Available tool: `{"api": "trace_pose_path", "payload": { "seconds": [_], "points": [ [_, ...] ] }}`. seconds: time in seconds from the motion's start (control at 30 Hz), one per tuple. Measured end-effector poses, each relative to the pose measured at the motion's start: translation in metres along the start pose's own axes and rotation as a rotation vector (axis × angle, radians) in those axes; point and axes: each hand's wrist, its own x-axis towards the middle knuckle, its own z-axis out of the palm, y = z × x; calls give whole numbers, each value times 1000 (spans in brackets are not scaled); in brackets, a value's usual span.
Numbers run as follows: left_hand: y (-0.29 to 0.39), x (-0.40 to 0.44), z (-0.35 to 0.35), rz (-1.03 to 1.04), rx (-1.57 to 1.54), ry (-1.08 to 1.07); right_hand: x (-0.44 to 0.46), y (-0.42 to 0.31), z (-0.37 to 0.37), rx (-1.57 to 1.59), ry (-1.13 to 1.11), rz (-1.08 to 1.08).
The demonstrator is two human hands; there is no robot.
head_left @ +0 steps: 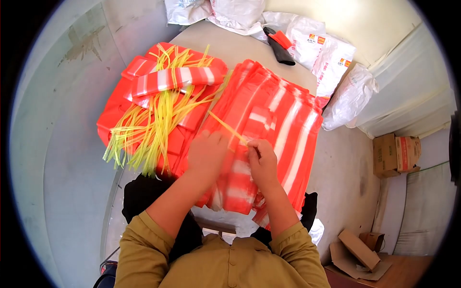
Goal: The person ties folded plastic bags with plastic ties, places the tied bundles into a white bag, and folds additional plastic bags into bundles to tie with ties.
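Observation:
A thin yellow plastic strip (227, 126) runs slantwise across the red-and-white striped plastic bags. Its lower end is pinched between the thumb and fingers of my right hand (263, 163). My left hand (207, 152) is smeared by motion, over the bags just left of the strip; its fingers cannot be made out. Between and below both hands lies a folded bundle of striped bags (241, 169), partly covered by them. Under it a wide stack of striped bags (294, 129) spreads to the right. On the left, many loose yellow strips (165, 113) lie over folded red bundles (113, 115).
The pale table (211, 41) carries the stacks. At its far edge are a black-and-red object (280, 46) and white printed sacks (307, 41). Another white sack (349, 96) is at the right. Cardboard boxes (385, 154) and flattened cardboard (357, 257) stand farther right.

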Motion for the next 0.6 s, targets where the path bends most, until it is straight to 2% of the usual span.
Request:
{"api": "trace_pose_path", "payload": {
  "seconds": [0.07, 0.17, 0.27, 0.37, 0.47, 0.57, 0.6],
  "points": [
    [-6, 2, -5, 10, 110, -78, 0, 1, 0, -11, -21, 6],
    [-6, 0, -5, 63, -138, 54, 2, 5, 0, -34, -33, -63],
    [8, 2, -8, -155, -685, -9, 2, 1, -3, -19, -69, -100],
    [15, 6, 0, 31, -663, 22, 2, -2, -7, 53, -159, -68],
    [29, 13, -20, 220, -582, -103, 1, 3, -11, 106, -197, -1],
    [38, 9, -7, 47, -719, 182, -1, 6, -10, 181, -155, 133],
    [32, 12, 1, 85, -628, 185, -2, 7, -9, 213, -131, 188]
  ]
}}
